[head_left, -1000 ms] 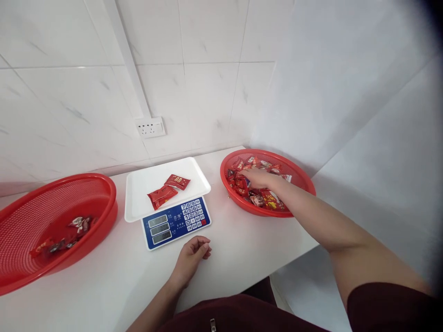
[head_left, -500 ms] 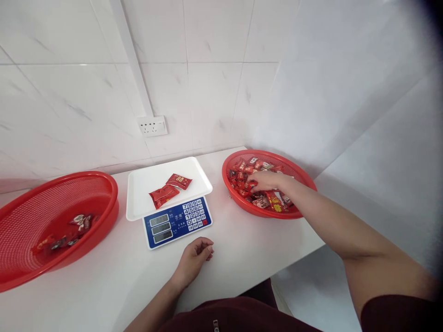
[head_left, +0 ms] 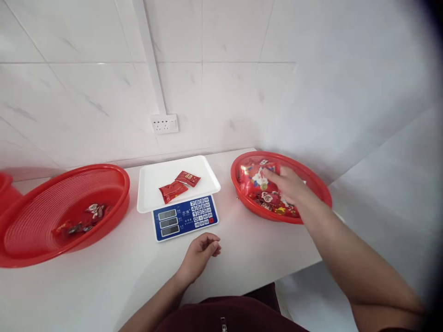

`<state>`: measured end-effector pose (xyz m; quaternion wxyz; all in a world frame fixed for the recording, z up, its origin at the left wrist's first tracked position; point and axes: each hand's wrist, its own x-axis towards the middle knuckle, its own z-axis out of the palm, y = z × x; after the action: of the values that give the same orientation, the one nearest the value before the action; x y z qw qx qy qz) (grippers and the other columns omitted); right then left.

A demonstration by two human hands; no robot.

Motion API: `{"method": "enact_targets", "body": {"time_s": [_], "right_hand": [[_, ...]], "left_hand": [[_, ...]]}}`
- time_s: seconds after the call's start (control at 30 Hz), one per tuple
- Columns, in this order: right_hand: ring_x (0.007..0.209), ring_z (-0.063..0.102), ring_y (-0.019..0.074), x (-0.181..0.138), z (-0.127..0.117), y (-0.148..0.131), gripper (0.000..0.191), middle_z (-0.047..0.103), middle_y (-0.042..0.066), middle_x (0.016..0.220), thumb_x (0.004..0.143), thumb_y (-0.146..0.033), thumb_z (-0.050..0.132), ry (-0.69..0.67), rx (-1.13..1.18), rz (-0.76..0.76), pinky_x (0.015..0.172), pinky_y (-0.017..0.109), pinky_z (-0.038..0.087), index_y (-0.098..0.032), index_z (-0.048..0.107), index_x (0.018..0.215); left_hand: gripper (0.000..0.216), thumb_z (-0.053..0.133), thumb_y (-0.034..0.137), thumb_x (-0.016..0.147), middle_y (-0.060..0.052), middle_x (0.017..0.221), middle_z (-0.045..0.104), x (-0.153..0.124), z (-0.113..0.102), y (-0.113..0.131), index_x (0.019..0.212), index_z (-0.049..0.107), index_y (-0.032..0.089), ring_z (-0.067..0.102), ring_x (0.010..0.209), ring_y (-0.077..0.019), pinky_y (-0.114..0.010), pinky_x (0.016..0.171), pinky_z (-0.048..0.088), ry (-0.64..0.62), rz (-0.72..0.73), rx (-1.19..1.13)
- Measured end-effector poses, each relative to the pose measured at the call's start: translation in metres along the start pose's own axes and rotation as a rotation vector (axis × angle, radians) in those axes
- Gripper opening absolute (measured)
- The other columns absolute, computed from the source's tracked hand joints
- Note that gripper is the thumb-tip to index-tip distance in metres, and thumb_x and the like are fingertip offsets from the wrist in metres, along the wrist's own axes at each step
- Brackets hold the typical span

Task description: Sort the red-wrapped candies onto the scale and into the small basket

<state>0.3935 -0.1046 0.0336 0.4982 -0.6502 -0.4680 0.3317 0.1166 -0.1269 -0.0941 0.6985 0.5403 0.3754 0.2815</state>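
My right hand (head_left: 289, 184) is closed on a red packet (head_left: 258, 179) with a white and blue figure printed on it, held above the right red basket (head_left: 321, 193). Many small wrapped snacks (head_left: 272, 199) lie in that basket, partly hidden by the packet and hand. My left hand (head_left: 200, 253) rests on the table in front of the scale with its fingers curled and nothing visible in them. On the white tray of the scale (head_left: 148, 186) lie two red packets (head_left: 173, 191), one overlapping the other. Below the tray is the scale's blue keypad panel (head_left: 187, 219).
At the left, another red basket (head_left: 126, 184) holds several wrapped pieces (head_left: 83, 221). Part of a further red container (head_left: 7, 193) shows at the left edge. A power socket (head_left: 165, 123) is on the tiled wall behind the white table (head_left: 104, 276).
My right hand has lifted a red packet up out of the pile in the right basket. My left hand stays in place. The view has shifted slightly to the left.
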Motion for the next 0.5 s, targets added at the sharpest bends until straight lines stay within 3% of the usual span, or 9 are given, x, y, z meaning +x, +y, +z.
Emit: {"method": "enact_targets", "body": {"time_s": [0.07,0.17,0.23,0.33,0.4,0.5], "right_hand": [[0.090,0.069,0.0268,-0.023,0.028,0.007,0.032,0.074,0.006,0.094,0.080,-0.051,0.058,-0.106,0.054,-0.018,0.081,0.042,0.056,-0.023,0.063,0.093],[0.087,0.069,0.0269,-0.054,0.066,0.021,0.030,0.074,0.004,0.089,0.081,-0.051,0.059,-0.381,0.014,0.011,0.079,0.040,0.056,-0.023,0.064,0.091],[0.086,0.068,0.0262,-0.069,0.086,0.029,0.029,0.072,0.001,0.090,0.079,-0.051,0.061,-0.517,0.010,-0.003,0.077,0.039,0.056,-0.025,0.063,0.094],[0.077,0.067,0.0242,-0.079,0.107,0.040,0.029,0.070,-0.001,0.082,0.078,-0.052,0.062,-0.478,0.060,0.016,0.070,0.036,0.055,-0.025,0.061,0.088],[0.073,0.066,0.0234,-0.079,0.114,0.043,0.029,0.068,-0.001,0.076,0.077,-0.052,0.063,-0.411,0.089,0.044,0.068,0.036,0.055,-0.024,0.059,0.083],[0.090,0.066,0.0248,-0.075,0.116,0.043,0.033,0.069,0.002,0.092,0.074,-0.048,0.068,-0.364,0.188,0.011,0.078,0.036,0.054,-0.025,0.060,0.096]], "left_hand": [[0.028,0.066,0.048,0.073,-0.004,0.083,0.065,-0.005,0.004,0.012,0.092,0.061,0.028,0.063,0.076,-0.0190,-0.035,0.073,0.052,-0.001,0.034,-0.076],[0.054,0.070,0.053,0.068,-0.008,0.106,0.063,-0.010,0.007,0.024,0.112,0.052,0.026,0.062,0.091,-0.0222,-0.035,0.071,0.055,0.003,0.085,-0.167],[0.055,0.070,0.056,0.068,-0.008,0.100,0.064,-0.013,0.006,0.028,0.108,0.053,0.022,0.062,0.084,-0.0204,-0.032,0.064,0.055,0.068,0.086,-0.169],[0.046,0.067,0.055,0.071,-0.004,0.082,0.065,-0.016,0.001,0.029,0.096,0.057,0.017,0.058,0.067,-0.0151,-0.029,0.057,0.052,0.158,0.094,-0.095],[0.043,0.067,0.052,0.073,-0.004,0.081,0.065,-0.017,-0.004,0.033,0.096,0.059,0.016,0.057,0.065,-0.0148,-0.029,0.056,0.051,0.155,0.122,-0.024],[0.039,0.067,0.047,0.076,-0.005,0.087,0.068,-0.012,-0.019,0.049,0.100,0.059,0.018,0.060,0.072,-0.0177,-0.032,0.063,0.052,0.194,0.207,0.129]]}}
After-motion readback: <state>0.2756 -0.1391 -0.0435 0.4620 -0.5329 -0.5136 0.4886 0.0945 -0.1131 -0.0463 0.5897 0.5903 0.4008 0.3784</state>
